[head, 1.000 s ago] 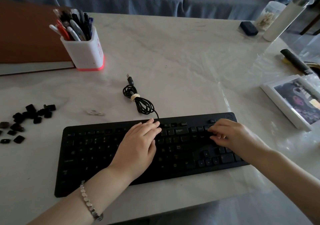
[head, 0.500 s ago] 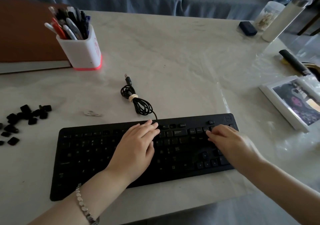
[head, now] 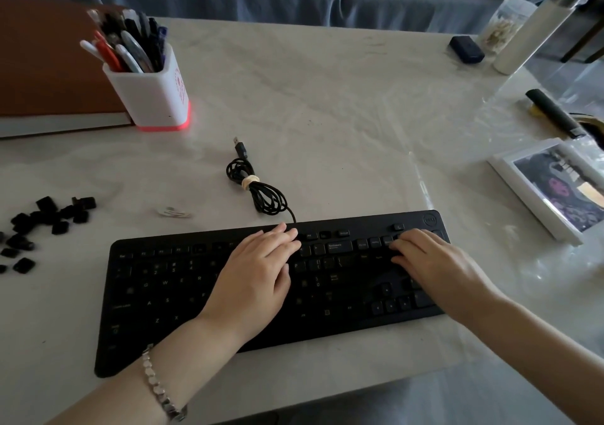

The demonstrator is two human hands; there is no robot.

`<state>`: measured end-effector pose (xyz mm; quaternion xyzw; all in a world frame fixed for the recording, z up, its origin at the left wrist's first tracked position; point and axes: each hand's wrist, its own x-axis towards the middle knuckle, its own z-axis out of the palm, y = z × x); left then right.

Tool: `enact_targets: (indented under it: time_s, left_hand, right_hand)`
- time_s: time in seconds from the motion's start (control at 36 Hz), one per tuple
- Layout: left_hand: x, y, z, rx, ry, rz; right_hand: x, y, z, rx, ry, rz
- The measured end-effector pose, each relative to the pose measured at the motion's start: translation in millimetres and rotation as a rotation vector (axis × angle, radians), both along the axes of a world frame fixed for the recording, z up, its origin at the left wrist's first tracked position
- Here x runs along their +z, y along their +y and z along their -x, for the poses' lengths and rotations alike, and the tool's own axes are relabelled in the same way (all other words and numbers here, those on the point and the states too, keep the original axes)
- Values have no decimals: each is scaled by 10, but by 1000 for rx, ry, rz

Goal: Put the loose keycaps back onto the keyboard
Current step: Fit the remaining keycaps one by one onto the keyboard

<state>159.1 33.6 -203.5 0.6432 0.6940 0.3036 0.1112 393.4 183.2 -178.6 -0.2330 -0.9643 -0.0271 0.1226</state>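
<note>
Black loose keycaps [head: 60,227] sit by the left edge of the table [head: 327,114], the keyboard [head: 163,294] along its near edge. The left hand [head: 255,281] lies flat on it, empty; the right hand [head: 434,261] presses keys, fingers bent (held cap? cannot tell). Uneven pressure could seat one crooked.

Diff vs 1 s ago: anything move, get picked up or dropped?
Little. The right hand has flattened its fingers slightly on keys at the right end of the keyboard; nothing taken hold of or let go. The left hand stays flat on the middle keys. The loose keycaps and coiled cable have not moved; only the camera drifted.
</note>
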Motion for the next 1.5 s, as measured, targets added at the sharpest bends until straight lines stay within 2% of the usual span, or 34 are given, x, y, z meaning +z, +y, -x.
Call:
enact_targets:
  time_s: [0.14,0.42,0.53,0.64,0.72,1.0,1.11,1.17,1.28,1.33,1.39,1.44,1.5]
  left_hand:
    - [-6,-2,-7,7,-3,-4]
    - [3,4,-1,2,8,-18]
    - [-6,7,-4,5,12,-20]
    - [-13,11,-8,11,5,-27]
    - [-30,16,-8,13,-2,-31]
    - [-36,15,-10,12,1,-41]
    - [-16,2,8,-12,-21,-12]
    - [35,-17,36,-30,-88,19]
    - [184,-199,224,35,-184,-13]
    - [240,-348,416,113,-151,-34]
    - [273,-521,669,232,-98,-56]
    - [254,-702,951,393,-26,-90]
    - [224,-886,1246,571,40,-39]
  right_hand:
    - [-15,78,-4,74,-10,-87]
    - [-98,232,-34,178,-17,-63]
    - [-47,172,-37,152,-17,-19]
    - [-8,-21,-31,-98,9,185]
    - [-118,-168,-46,-80,66,-39]
    - [-108,-295,6,-158,38,-132]
    - [-18,-357,76,-217,45,-66]
    - [50,-381,190,-261,72,2]
    - [214,-529,692,-282,245,298]
    - [289,-637,1027,-221,273,472]
    - [329,-742,1386,-159,224,614]
    - [333,-831,1734,-75,183,696]
    - [343,-923,2074,7,162,753]
